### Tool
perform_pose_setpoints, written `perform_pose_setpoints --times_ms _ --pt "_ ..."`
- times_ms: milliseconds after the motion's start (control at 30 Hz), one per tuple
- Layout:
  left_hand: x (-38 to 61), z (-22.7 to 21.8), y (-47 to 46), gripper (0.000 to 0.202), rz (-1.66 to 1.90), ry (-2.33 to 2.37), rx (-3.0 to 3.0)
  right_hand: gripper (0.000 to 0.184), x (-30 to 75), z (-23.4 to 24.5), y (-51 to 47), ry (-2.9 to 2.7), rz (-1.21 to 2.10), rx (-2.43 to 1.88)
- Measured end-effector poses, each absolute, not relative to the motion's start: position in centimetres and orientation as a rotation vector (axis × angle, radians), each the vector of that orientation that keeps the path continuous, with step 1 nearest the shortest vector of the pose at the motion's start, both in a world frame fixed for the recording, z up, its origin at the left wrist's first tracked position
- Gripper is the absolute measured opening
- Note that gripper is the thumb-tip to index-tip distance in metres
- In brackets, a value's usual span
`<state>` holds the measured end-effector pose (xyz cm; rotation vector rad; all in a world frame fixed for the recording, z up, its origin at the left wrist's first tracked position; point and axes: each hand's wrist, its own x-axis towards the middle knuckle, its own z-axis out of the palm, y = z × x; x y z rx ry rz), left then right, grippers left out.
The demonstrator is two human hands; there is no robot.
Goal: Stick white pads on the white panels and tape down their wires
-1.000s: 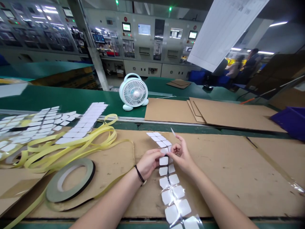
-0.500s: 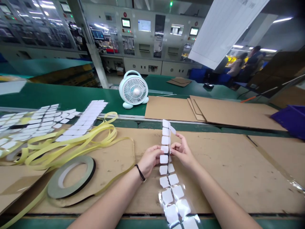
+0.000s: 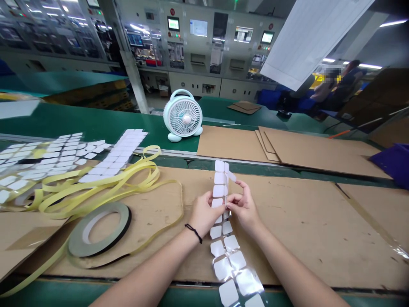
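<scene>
A long clear strip of white square stickers (image 3: 238, 259), two columns wide, runs from near the table's front edge up between my hands. My left hand (image 3: 207, 215) grips the strip from the left, its thumb across the white pieces. On the right side, my right hand (image 3: 243, 207) pinches at the strip's edge with thumb and fingers, the fingertips of both hands nearly meeting. One white piece (image 3: 231, 175) sticks out to the right above my right fingers. Whether my right hand holds a single sticker or the strip's edge is hard to see.
A roll of tape (image 3: 99, 230) and tangled yellow strips (image 3: 128, 179) lie left on the cardboard (image 3: 297, 221). Beyond are more white sticker sheets (image 3: 116, 153), a small fan (image 3: 183, 116), stacked cardboard sheets (image 3: 319, 149) and a purple bin (image 3: 393, 164). A paper sheet (image 3: 306, 42) hangs above right.
My left hand has shifted along the strip, and its thumb now reaches across the white pieces towards my right fingertips. The camera view has moved slightly.
</scene>
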<state>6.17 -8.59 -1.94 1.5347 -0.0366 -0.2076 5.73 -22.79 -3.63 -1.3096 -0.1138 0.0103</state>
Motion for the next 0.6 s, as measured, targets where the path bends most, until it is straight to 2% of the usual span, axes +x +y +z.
perform_pose_setpoints --times_ms 167,400,500,600 --pt "6.0 -1.7 -8.5 0.026 -0.164 -0.054 1.576 0.071 5.4 -3.3 -22.7 -0.135 -0.025 -1.311" --pt "6.5 -1.5 -8.3 0.035 -0.124 -0.048 1.505 0.063 5.3 -2.8 -22.8 -0.169 -0.067 -1.283" --pt "6.8 -1.4 -8.3 0.037 -0.193 0.036 1.405 0.061 5.3 -2.6 -23.2 -0.165 -0.147 -1.333" --pt "7.0 -0.8 -8.1 0.038 -0.309 0.076 1.259 0.066 5.4 -2.7 -23.7 -0.162 -0.21 -1.463"
